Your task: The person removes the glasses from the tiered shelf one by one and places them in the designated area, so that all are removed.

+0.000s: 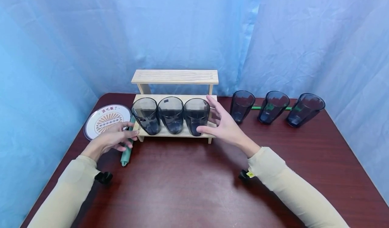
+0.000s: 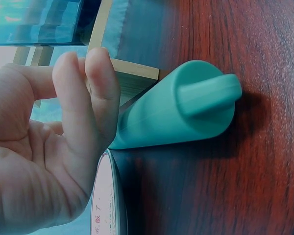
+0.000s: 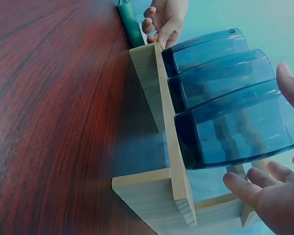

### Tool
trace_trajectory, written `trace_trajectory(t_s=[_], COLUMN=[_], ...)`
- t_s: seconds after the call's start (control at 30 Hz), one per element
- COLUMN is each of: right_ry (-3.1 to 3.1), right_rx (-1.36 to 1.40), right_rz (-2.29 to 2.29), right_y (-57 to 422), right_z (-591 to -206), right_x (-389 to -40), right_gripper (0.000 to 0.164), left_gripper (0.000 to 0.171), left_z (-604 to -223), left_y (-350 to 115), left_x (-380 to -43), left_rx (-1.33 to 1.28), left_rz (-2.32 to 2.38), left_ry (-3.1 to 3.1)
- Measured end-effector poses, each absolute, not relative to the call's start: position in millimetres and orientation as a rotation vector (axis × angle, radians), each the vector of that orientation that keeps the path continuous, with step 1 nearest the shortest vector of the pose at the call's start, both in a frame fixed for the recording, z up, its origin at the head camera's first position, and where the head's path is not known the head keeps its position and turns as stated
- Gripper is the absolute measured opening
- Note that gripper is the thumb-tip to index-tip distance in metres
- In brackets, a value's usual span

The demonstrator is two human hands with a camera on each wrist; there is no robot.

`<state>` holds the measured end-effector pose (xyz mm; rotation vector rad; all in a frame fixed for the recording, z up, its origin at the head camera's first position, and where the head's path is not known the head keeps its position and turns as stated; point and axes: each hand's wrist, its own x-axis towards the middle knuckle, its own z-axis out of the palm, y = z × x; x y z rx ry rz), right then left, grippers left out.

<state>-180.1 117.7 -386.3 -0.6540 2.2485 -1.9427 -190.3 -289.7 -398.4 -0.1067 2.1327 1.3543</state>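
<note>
Three dark tinted drinking glasses stand side by side on the lowest step of a wooden tiered shelf (image 1: pixel 176 77): a left glass (image 1: pixel 146 116), a middle glass (image 1: pixel 171 115) and a right glass (image 1: pixel 194 115). My right hand (image 1: pixel 226 125) is spread about the right glass, thumb in front and fingers to its right; a gap shows between fingers and glass in the right wrist view. Loosely bent, my left hand (image 1: pixel 113 138) is by the shelf's left end, its fingertips close to the step's edge; contact is unclear. Below it lies a green cylinder with a loop end (image 2: pixel 157 107).
Three more tinted glasses, a near one (image 1: pixel 242 106), a central one (image 1: pixel 273 107) and a far-right one (image 1: pixel 305 110), stand right of the shelf. Behind them runs a green stick (image 1: pixel 256 108). A white printed round plate (image 1: pixel 94 121) lies at left. Blue curtains surround the table.
</note>
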Motion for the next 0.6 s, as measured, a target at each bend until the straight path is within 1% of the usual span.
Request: trace_trajectory(t_s=[0.37, 0.6], right_ry=[2.273, 2.318], right_rx=[-0.732, -0.687], right_rz=[-1.943, -1.888], right_y=[110.6, 110.0], right_z=[-386.3, -386.8], right_x=[-182.3, -184.6], right_gripper=[0.101, 0.092], left_gripper=[0.072, 0.074], left_z=[-398.7, -398.6], left_y=[-290.1, -289.3], left_x=[-190.5, -189.8], left_rx=[-0.1, -0.097], left_rz=[1.36, 1.364], left_ry=[2.134, 2.128])
